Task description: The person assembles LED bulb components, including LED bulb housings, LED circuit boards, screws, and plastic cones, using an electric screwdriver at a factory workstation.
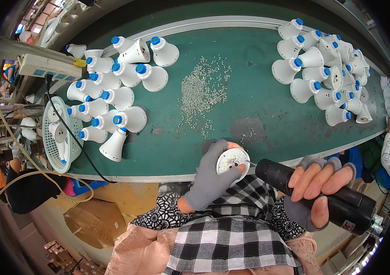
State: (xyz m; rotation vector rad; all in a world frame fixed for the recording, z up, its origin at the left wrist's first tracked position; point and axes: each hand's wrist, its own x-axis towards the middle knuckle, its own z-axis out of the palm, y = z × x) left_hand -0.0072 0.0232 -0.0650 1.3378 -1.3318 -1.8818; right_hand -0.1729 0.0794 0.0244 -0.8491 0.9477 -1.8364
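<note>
Left hand [215,176]: gloved fingers closed on white round lamp housing [233,165], above green counter's [172,158] near edge. Right hand [319,188]: fingers wrapped around black cylindrical power screwdriver [342,208], tip at housing.

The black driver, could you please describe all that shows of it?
The driver is a thick black cylinder, plastic-looking, with a small label near its rear and a silvery metal fitting at that end. The right hand grips its middle, holding it slantwise. Its thin bit points at the face of the white lamp part; whether the tip touches is unclear.
</note>
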